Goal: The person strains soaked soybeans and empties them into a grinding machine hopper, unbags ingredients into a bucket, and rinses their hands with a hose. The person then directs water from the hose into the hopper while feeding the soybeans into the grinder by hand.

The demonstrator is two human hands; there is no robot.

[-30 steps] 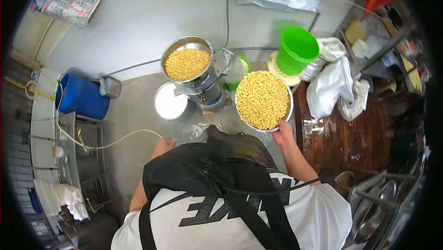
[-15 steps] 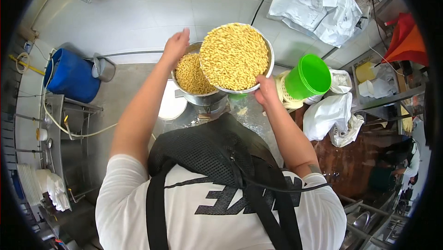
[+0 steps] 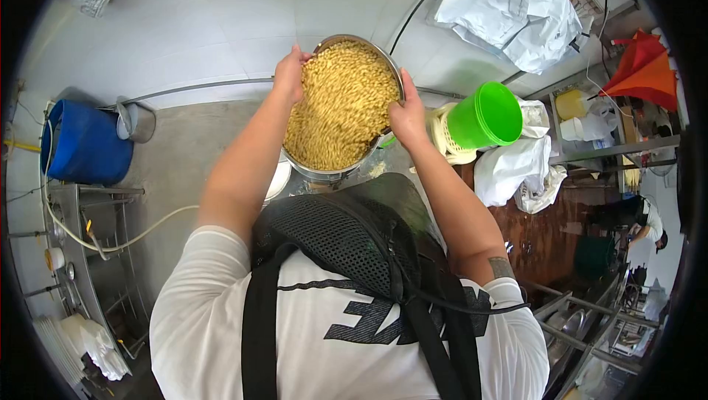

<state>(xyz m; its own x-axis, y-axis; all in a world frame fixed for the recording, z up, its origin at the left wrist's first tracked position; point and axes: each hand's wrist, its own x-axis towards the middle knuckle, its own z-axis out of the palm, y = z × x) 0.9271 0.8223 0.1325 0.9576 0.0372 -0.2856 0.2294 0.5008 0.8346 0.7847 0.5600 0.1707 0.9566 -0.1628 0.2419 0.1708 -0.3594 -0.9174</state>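
bowl (image 3: 387, 56) of beans (image 3: 345, 91) | between left fingers (image 3: 298, 56) and right fingers (image 3: 408, 84) | both grasping it

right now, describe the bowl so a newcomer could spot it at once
Start at the pale wall across the top of the view, then drop to the left hand and right hand. The metal bowl is between them. Its yellowish beans set it apart from the green bucket at right.

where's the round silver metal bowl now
In the head view, the round silver metal bowl is above centre, held between the left hand and right hand, left of the bright green plastic bucket.
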